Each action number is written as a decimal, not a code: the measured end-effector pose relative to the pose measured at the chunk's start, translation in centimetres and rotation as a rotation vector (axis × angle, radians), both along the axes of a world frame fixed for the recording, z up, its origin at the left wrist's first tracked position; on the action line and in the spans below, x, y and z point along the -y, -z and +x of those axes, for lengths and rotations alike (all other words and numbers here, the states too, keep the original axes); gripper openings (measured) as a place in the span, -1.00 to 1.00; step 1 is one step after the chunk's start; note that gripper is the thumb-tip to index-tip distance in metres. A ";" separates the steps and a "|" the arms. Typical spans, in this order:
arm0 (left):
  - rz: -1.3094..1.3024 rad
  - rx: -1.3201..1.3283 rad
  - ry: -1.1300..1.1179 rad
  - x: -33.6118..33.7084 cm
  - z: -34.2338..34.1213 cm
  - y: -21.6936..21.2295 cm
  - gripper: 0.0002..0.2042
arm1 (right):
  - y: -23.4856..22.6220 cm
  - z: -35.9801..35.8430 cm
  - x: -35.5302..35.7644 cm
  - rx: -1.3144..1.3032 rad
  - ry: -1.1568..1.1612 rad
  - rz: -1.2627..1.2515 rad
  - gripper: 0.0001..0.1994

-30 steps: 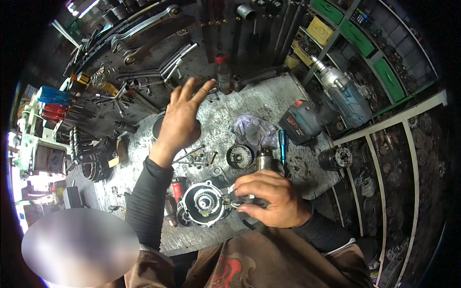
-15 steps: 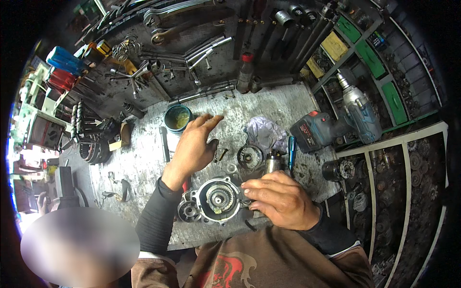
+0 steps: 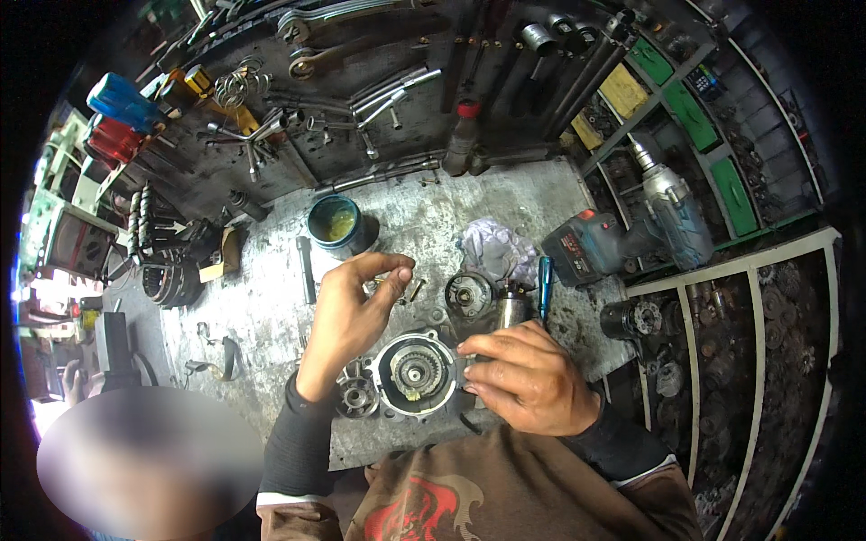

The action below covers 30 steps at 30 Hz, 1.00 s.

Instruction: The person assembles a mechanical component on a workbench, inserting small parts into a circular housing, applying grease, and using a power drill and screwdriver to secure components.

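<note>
The round metal gear housing (image 3: pixel 377 386), with a toothed ring and a central shaft inside, sits on the bench in front of me. My right hand (image 3: pixel 532 379) is closed at its right side, fingertips gripping the edge. Above and left of the housing hovers my left hand (image 3: pixel 352 311), thumb and index fingertip brought together; anything between them is too small to make out. A blue-green tub (image 3: pixel 331 223) with yellowish grease inside stands just beyond that hand. A bolt (image 3: pixel 418 289) lies right of its fingertips. Beside the housing rests a smaller round metal part (image 3: pixel 356 395), partly behind my left wrist.
Farther right are a round motor end part (image 3: pixel 470 295), a metal cylinder (image 3: pixel 513 311), a crumpled cloth (image 3: pixel 498 249), a blue-handled screwdriver (image 3: pixel 546 287) and a cordless impact wrench (image 3: pixel 631 239). A red-capped bottle (image 3: pixel 462 140) stands at the back. A person's blurred head is at lower left.
My left hand has drawn back from beside the grease tub toward the housing, and its spread fingers have come together. The right hand stays at the housing's edge.
</note>
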<state>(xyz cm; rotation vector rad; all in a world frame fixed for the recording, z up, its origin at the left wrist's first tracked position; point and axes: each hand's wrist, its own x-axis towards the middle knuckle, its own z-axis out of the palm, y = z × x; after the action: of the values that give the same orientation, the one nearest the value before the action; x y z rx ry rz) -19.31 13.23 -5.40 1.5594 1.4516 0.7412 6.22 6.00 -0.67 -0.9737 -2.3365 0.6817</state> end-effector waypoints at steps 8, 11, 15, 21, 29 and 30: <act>-0.017 0.097 0.301 4.2 0.3 -3.4 -0.24 | 0.1 0.4 -3.7 0.183 0.047 -0.497 -0.42; -0.147 0.123 0.306 4.2 0.6 -3.8 -0.22 | -0.1 0.3 -4.8 0.338 -0.035 -0.645 -0.44; -0.292 0.140 0.286 3.7 1.1 -3.8 -0.20 | -0.3 -0.3 -4.9 0.326 -0.083 -0.598 -0.60; -0.283 0.104 0.224 3.5 1.7 -4.0 -0.24 | -0.6 -0.8 -5.3 0.359 -0.088 -0.643 -0.61; -0.042 0.360 -0.260 8.6 -2.7 -1.4 -0.14 | 5.2 -0.5 -13.1 0.128 -0.149 -0.790 -0.66; -0.015 0.477 -0.417 9.8 -3.6 -0.5 -0.20 | 6.8 -1.5 -14.3 0.175 -0.121 -0.660 -0.71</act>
<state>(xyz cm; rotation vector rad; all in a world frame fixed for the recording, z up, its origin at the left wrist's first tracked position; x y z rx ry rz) -22.90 3.45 -4.87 0.9762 1.4161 1.2453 4.67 20.33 -7.45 -1.2015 -2.3699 1.5335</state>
